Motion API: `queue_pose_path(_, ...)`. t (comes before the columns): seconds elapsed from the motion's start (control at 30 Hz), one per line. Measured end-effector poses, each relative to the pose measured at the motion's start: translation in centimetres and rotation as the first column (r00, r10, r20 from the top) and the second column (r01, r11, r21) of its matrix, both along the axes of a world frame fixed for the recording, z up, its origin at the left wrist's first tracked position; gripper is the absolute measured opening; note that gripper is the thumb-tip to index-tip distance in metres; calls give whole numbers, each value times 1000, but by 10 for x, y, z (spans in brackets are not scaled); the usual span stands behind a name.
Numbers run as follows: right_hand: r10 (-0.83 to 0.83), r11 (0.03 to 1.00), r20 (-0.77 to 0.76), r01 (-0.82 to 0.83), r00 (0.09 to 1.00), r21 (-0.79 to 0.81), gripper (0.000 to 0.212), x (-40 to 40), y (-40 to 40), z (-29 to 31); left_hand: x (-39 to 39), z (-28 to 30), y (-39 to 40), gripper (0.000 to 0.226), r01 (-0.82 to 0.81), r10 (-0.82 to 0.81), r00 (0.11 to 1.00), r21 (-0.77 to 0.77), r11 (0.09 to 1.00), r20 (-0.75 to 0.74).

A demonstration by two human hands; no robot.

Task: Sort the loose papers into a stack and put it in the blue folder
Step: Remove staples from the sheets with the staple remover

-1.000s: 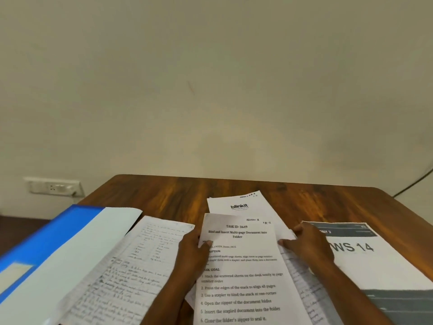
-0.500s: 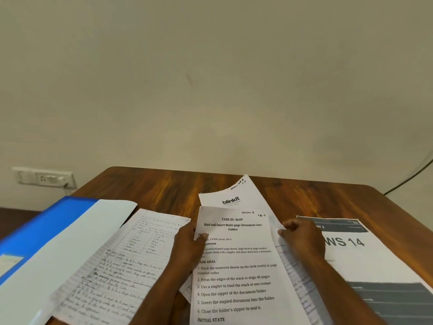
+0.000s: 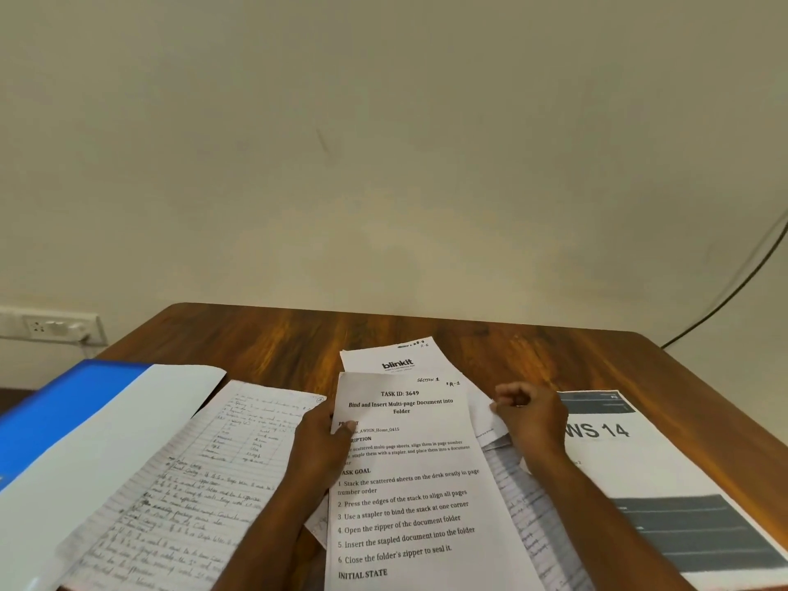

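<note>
A printed task sheet point(image 3: 409, 484) lies in the middle of the wooden table point(image 3: 490, 347), on top of a "blinkit" page point(image 3: 396, 360). My left hand point(image 3: 320, 441) grips the task sheet's left edge, thumb on top. My right hand point(image 3: 533, 420) pinches the right edge of a sheet lying under it, above a lined page point(image 3: 528, 509). A handwritten lined sheet point(image 3: 192, 484) lies to the left. The blue folder point(image 3: 64, 411) is open at far left with a white sheet point(image 3: 106, 454) on it. A "WS 14" printout point(image 3: 639, 462) lies at right.
A beige wall stands right behind the table's far edge. A socket plate point(image 3: 51, 326) is on the wall at left, and a black cable point(image 3: 733, 283) runs down the wall at right. Bare wood shows along the back of the table.
My right hand has curled from flat on the papers into a pinch on a sheet's edge. The "blinkit" page's top has risen and settled slightly. My left hand keeps its hold.
</note>
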State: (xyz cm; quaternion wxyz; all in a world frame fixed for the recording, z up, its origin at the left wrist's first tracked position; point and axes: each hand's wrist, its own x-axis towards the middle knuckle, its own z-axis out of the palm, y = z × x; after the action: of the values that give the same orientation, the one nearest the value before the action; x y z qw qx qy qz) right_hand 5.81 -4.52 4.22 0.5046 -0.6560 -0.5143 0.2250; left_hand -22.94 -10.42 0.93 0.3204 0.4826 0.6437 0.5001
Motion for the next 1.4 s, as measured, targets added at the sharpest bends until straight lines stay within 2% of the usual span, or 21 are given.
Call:
queue_pose_path(0.2, 6, 998, -123, -13, 992, -54, 24, 4, -3, 15, -3, 0, 0, 17, 2, -1, 998, -7, 1000, 70)
queue_pose_path(0.43, 170, 920, -30, -169, 985, -354, 32, 35, -28, 21, -4, 3, 0, 16, 0, 4, 990, -26, 1000, 143)
queue_pose_path(0.6, 253, 869, 47, -205, 966, -449, 35, 55, -41, 30, -4, 5, -1, 18, -5, 8, 990, -19, 1000, 144)
queue_pose_path(0.7, 279, 858, 77, -212, 957, -468, 36, 54, -42, 33, -3, 5, -2, 17, -3, 4, 990, -11, 1000, 138)
queue_pose_path(0.9, 228, 916, 149, -160, 962, -368, 38, 25, -33, 30, -4, 5, -4, 16, -8, 8, 989, 0, 1000, 147)
queue_pose_path(1.0, 297, 888, 198, -194, 934, -418, 38, 5, -31, 32, -4, 3, -3, 17, -13, 11, 991, 10, 1000, 136)
queue_pose_path(1.1, 371, 844, 184, -248, 910, -476, 32, -7, -36, 33, -4, 1, -2, 17, -14, 12, 994, 19, 1000, 107)
queue_pose_path(1.3, 465, 768, 174, -297, 868, -568, 26, 10, -47, 31, -4, 2, 0, 22, -11, 9, 996, 18, 1000, 88)
queue_pose_path(1.4, 474, 768, 215, -282, 854, -575, 14, 17, -43, 33, -4, 3, -2, 23, -13, 13, 996, 11, 1000, 84)
